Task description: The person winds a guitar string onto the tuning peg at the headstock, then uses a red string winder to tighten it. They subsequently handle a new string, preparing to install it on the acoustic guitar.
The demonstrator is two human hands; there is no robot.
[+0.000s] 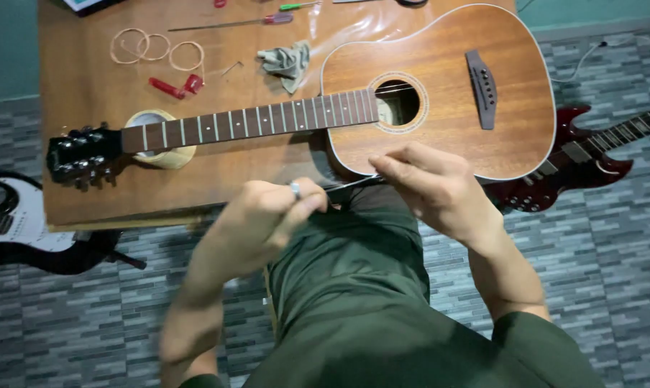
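A brown acoustic guitar lies flat on a wooden table, with its neck pointing left to a black headstock. My left hand and my right hand are close together at the table's front edge. Both pinch a thin, dark, flat object stretched between them; I cannot tell what it is. The left hand wears a ring and is slightly blurred.
On the table: coiled strings, a red tool, a grey cloth, a screwdriver and a tape roll under the neck. A dark red electric guitar lies on the floor right, a black-and-white one left.
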